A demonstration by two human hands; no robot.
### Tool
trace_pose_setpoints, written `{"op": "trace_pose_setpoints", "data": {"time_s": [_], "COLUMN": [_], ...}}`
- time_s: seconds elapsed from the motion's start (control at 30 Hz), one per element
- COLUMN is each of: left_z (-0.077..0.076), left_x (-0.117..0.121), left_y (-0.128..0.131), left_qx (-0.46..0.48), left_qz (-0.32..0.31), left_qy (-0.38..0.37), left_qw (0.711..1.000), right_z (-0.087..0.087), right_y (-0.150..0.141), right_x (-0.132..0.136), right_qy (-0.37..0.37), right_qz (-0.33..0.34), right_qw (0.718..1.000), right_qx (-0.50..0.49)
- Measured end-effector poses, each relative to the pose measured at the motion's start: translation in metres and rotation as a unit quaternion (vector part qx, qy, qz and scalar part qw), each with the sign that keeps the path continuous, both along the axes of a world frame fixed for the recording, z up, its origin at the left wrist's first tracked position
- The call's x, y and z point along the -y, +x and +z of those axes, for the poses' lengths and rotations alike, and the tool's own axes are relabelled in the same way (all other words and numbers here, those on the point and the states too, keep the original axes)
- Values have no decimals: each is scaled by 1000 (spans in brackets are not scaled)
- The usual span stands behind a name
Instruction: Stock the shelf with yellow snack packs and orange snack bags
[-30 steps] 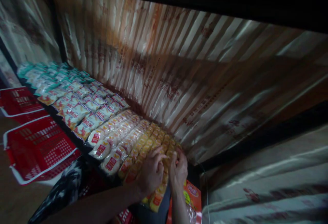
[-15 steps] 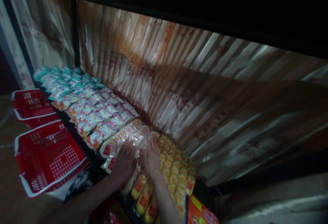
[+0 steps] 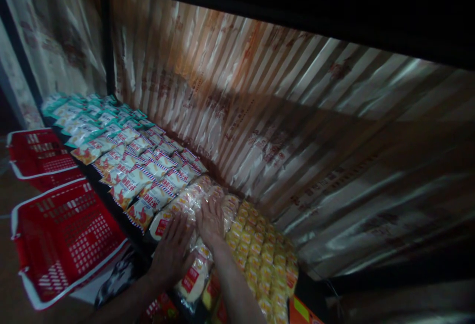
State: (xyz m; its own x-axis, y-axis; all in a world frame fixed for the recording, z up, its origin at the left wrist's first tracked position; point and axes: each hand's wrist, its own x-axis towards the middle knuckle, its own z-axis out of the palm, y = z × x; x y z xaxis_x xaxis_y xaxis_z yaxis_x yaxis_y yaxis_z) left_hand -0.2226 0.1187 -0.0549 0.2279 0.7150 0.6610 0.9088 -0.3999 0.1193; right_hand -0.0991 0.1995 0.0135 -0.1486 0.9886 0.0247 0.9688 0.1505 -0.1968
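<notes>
My left hand (image 3: 172, 250) lies palm down, fingers stretched, on clear-wrapped bread packs (image 3: 195, 277) with red labels. Just to its right, my right hand (image 3: 211, 221) rests flat on the same row, its fingers pointing toward the back of the shelf. Neither hand grips a pack. Parts of the packs are hidden under my palms and forearms. Right of my hands are rows of small yellow wrapped cakes (image 3: 260, 250). White packets with red print and striped edges (image 3: 152, 198) lie to the left.
Green-and-white packets (image 3: 85, 118) fill the shelf's far left end. Two red baskets with white rims (image 3: 67, 245) stand left of the shelf. Behind it runs a pleated, shiny plastic-like sheet (image 3: 267, 141), and a dark beam (image 3: 260, 12) crosses overhead. An orange box (image 3: 302, 311) sits at bottom right.
Both hands have shifted slightly toward the near left across the wrapped bread, showing a red-labelled pack between my forearms. The camera view has shifted slightly.
</notes>
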Motion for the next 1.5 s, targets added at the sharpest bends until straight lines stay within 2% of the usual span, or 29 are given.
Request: {"op": "trace_pose_setpoints", "data": {"time_s": [0.13,0.33,0.5,0.63,0.77,0.97,1.07,1.23,1.37,1.5], "left_z": [-2,-1,0,2,1,2,7,13,3,-12], "left_x": [-2,-4,-7,-8,-8,-7,0,17,21,20], "left_y": [1,0,-4,-7,-8,-8,-3,15,30,40], "left_qx": [33,17,50,37,41,11,5,-22,-30,-7], "left_qz": [-7,-1,0,-3,-4,-15,-35,-114,-143,-135], "left_qy": [8,-5,-9,-25,-20,-12,-12,-6,5,14], "left_qw": [999,1000,999,999,999,1000,999,993,989,991], "right_z": [-5,-10,-13,-15,-13,-3,-4,-9,-7,-4], "right_y": [-6,-9,-15,-18,-17,-7,3,17,25,29], "right_x": [-5,-7,-11,-13,-13,-20,-27,-39,-46,-54], "right_qy": [-19,-18,-19,-16,-19,30,34,-2,-16,-24], "right_qz": [-8,-22,-11,-3,-8,-32,-47,-96,-108,-101], "right_qw": [1000,1000,999,999,999,999,998,995,994,994], "right_qx": [9,-10,-30,-34,-36,-30,-29,-23,8,25]}}
